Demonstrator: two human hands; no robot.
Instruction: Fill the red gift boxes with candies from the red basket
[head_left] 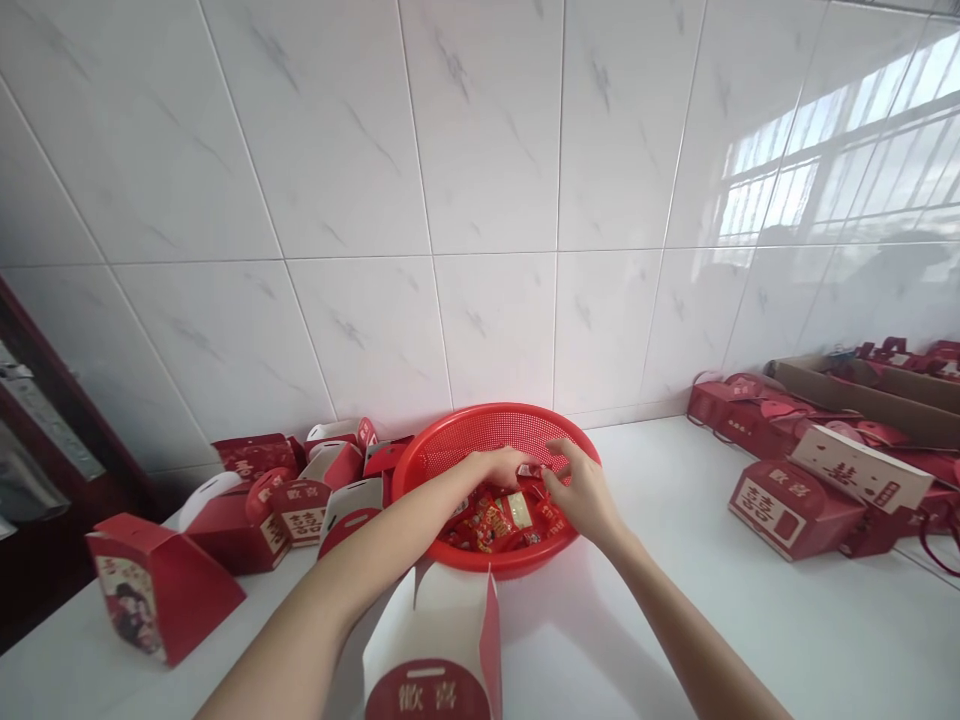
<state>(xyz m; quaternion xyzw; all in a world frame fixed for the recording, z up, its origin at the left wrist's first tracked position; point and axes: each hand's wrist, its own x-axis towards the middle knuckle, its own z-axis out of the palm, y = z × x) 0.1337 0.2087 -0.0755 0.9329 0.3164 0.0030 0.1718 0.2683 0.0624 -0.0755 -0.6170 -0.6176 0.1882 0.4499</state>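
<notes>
A red plastic basket [495, 418] stands against the wall, with wrapped candies [491, 525] in red, gold and cream wrappers in it. My left hand [504, 466] reaches over it, fingers closed at a small red-and-white wrapped candy [530, 470]. My right hand [576, 488] is over the basket's right side, thumb and fingers apart, close to that same candy. Directly in front of me, below the basket, stands an open-topped red-and-white gift box [435, 610], its inside pale; my left forearm passes over its upper left.
Several red gift boxes [259, 515] cluster on the left, one wedge-shaped box [161, 590] nearest the edge. More red boxes [795, 505] and a long cardboard carton [825, 385] lie on the right of the white table [660, 490]. A tiled wall [495, 200] rises behind.
</notes>
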